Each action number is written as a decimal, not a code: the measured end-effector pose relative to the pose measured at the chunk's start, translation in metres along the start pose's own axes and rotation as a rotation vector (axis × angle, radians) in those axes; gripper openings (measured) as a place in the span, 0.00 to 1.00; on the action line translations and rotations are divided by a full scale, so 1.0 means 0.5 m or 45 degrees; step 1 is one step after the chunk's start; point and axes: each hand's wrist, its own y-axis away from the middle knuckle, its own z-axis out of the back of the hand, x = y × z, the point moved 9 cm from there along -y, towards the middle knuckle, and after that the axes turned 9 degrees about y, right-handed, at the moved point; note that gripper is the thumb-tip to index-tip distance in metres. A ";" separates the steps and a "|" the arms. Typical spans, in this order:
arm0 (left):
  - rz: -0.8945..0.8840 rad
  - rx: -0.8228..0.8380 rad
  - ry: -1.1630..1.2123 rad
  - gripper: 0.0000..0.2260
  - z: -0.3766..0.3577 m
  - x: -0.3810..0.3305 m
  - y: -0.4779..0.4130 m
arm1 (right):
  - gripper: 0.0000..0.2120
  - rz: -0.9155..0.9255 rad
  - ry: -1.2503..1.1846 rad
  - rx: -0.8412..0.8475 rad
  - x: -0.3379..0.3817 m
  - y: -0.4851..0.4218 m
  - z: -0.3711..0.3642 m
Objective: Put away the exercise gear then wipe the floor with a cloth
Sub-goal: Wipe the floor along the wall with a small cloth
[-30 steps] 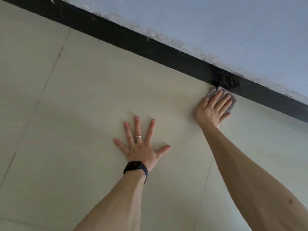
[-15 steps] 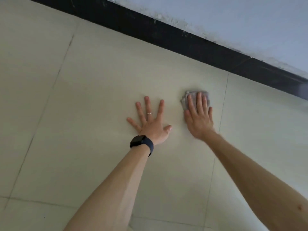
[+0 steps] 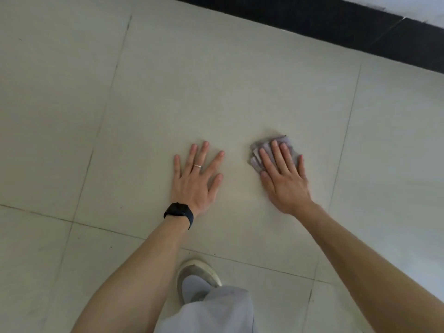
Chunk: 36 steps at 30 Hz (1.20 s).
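Left hand (image 3: 195, 180) flat on floor (image 3: 168, 92); right hand (image 3: 283, 179) beside it on cloth (image 3: 258, 155).

My right grip (image 3: 284, 179) has dragged the cloth (image 3: 256, 157) back from the black skirting (image 3: 336, 22) at 1 o'clock. A second ago it was pressed against that edge; now it lies flat on the cloth well clear of it, near the left grip (image 3: 194, 179), at its 3 o'clock. My view has tipped down too: a shoe (image 3: 192, 267) and trouser leg (image 3: 216, 313) have come in at 6 o'clock, and the wall (image 3: 427, 8) has shrunk to a sliver at 1 o'clock.
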 end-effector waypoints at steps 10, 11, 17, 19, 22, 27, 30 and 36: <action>0.002 0.010 -0.028 0.24 0.035 -0.012 -0.019 | 0.27 0.454 0.119 0.111 0.070 -0.001 -0.005; -0.021 -0.010 -0.025 0.23 0.052 -0.012 -0.039 | 0.27 0.280 0.089 0.122 0.036 -0.044 0.008; 0.065 -0.047 -0.053 0.26 0.157 0.057 -0.278 | 0.27 -0.176 -0.105 0.176 -0.018 -0.244 0.063; 0.071 0.007 -0.085 0.28 0.179 0.069 -0.357 | 0.28 -0.226 -0.154 0.208 -0.033 -0.297 0.076; 0.084 0.050 -0.094 0.29 0.199 0.087 -0.438 | 0.28 -0.285 -0.187 0.230 -0.055 -0.362 0.094; 0.084 -0.036 -0.085 0.30 0.197 0.110 -0.476 | 0.30 -0.470 -0.230 0.215 -0.140 -0.462 0.115; 0.078 -0.077 -0.073 0.31 0.192 0.113 -0.475 | 0.31 -0.846 -0.376 0.019 -0.167 -0.504 0.128; 0.094 -0.127 -0.007 0.30 0.196 0.118 -0.486 | 0.30 -0.402 -0.245 -0.015 0.034 -0.574 0.151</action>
